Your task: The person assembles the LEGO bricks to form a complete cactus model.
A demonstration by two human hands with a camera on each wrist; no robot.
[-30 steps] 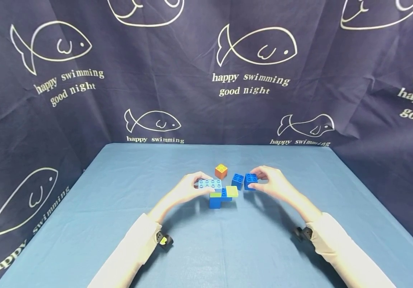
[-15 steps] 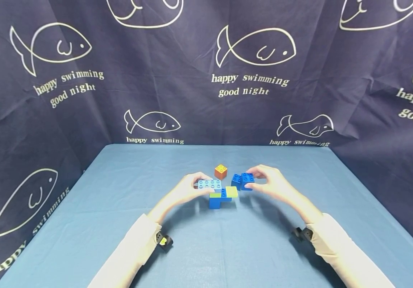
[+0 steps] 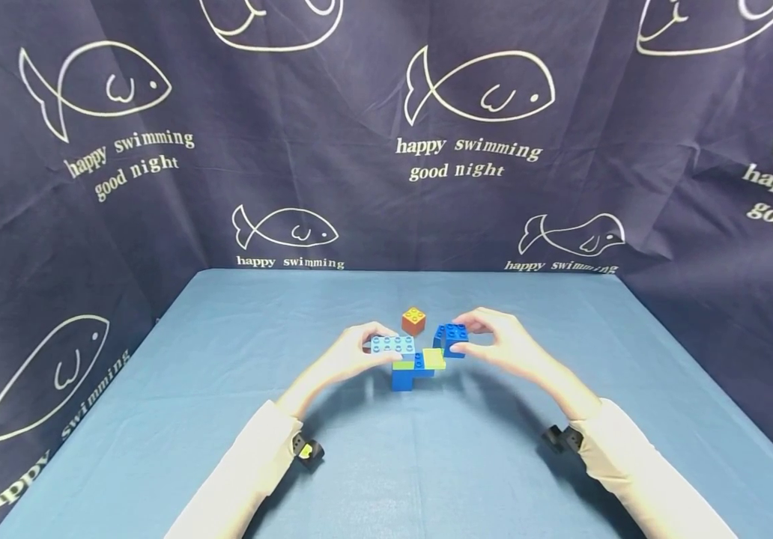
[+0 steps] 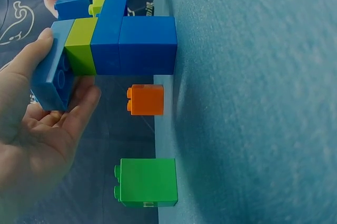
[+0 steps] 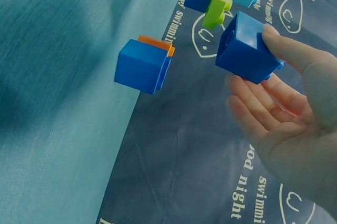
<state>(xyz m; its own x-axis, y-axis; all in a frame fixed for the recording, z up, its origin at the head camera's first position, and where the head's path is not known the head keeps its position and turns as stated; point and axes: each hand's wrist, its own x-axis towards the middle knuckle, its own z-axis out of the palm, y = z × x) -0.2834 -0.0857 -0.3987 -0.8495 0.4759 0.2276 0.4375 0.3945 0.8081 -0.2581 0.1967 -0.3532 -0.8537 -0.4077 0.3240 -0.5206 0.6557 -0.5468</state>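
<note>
My left hand (image 3: 351,353) holds a light blue toy building brick (image 3: 392,344) by its ends, fingers on the far side and thumb on the near side. That brick tops a small build with a lime brick (image 4: 81,46) and dark blue bricks (image 4: 147,45) under it. A thin lime brick (image 3: 434,358) sits on the build's right arm, studs hidden from above. In my right hand (image 3: 504,340) a dark blue brick (image 5: 245,50) is pinched between thumb and fingers, raised off the table. It is close to the thin lime brick, studs up.
Behind the held brick, another dark blue brick (image 5: 138,66) stands on the table and is partly covered in the head view. An orange brick (image 3: 413,322) stands behind the build. The left wrist view also has a green brick (image 4: 147,182). A dark fish-print cloth (image 3: 386,187) hangs behind.
My right hand has moved left with the dark blue brick, which now overlaps the loose blue brick and comes up to the thin lime one. The left hand stays in place.
</note>
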